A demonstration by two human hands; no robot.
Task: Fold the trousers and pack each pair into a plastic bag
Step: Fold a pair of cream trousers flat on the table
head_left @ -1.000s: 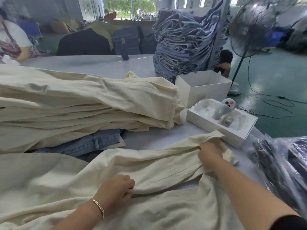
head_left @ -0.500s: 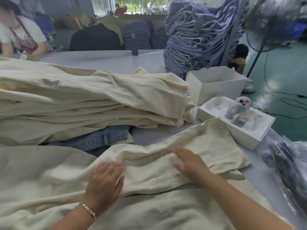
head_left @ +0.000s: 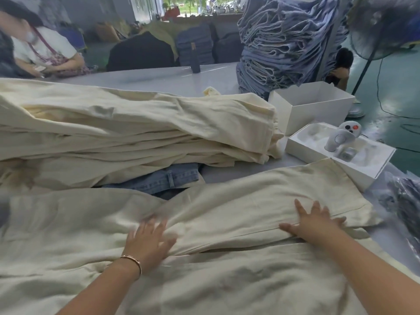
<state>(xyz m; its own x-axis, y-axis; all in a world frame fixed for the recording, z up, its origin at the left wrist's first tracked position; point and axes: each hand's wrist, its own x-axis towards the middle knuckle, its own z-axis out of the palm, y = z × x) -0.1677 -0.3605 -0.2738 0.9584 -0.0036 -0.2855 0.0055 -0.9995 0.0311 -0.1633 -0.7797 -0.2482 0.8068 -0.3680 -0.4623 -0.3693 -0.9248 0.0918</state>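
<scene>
- Cream trousers [head_left: 227, 214] lie spread across the near worktop [head_left: 159, 80], filling the frame from 9 to 3 o'clock; one leg lies folded over on top, hem end toward 3 o'clock.
- Left hand [head_left: 147, 239] flat on the cloth at approx 6 o'clock, fingers straight and spread, palm down, gripping nothing. Blurred. Thin bracelet [head_left: 133, 261] on that wrist.
- Right hand [head_left: 316, 223] flat on the upper leg at approx 4 o'clock, fingers splayed, pressing along the fold edge; nothing clasped.
- Hands well apart, both on the same garment.
- Stack of cream trousers [head_left: 136, 133] at 10–12 o'clock, just behind the spread pair, several layers deep.
- Blue denim piece [head_left: 163, 178] pokes out from under that stack, centre frame.
- Tall pile of blue jeans [head_left: 284, 42] at 1 o'clock, far side of worktop.
- Open white box [head_left: 313, 105] at 2 o'clock, just in front of the jeans pile.
- White tray box [head_left: 341, 153] near 2–3 o'clock, holding a small grey-white device w/ red button [head_left: 343, 137]; box corner touches or just overlaps the trouser hem, can't tell which.
- Clear plastic bags w/ dark garments [head_left: 404, 201] at 3 o'clock, worktop edge.
- Standing fan [head_left: 381, 30] at 1–2 o'clock on green floor [head_left: 397, 87].
- Person seated at 10 o'clock [head_left: 45, 51], far side; another person crouched [head_left: 341, 64] behind the jeans pile.
</scene>
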